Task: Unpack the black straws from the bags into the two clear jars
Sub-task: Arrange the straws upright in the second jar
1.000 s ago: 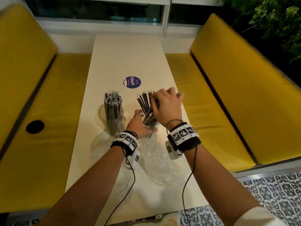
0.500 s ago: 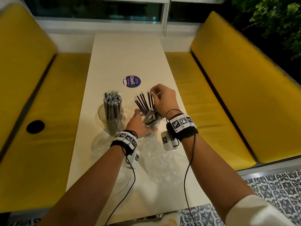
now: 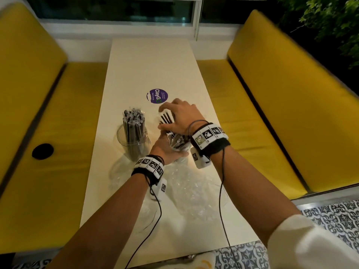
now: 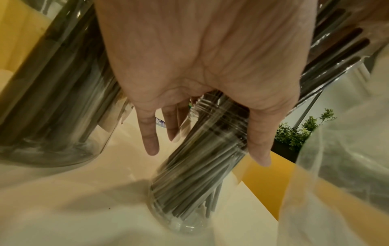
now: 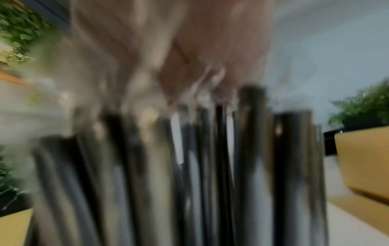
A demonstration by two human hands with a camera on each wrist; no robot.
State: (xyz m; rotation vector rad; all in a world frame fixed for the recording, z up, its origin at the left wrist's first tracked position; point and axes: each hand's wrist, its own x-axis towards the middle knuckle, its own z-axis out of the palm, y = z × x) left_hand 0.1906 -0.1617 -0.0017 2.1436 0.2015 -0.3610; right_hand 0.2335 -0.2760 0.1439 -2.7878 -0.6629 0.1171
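black straws in right jar | left hand fingers wrap jar | right hand fingers spread over straws | full jar beside

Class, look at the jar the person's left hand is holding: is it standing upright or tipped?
Tipped. In the left wrist view the jar leans, resting on its base edge, gripped by the left hand.

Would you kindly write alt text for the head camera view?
A person's left hand grips a clear jar of black straws on a white table while the right hand spreads over their tops. A second full jar stands left.
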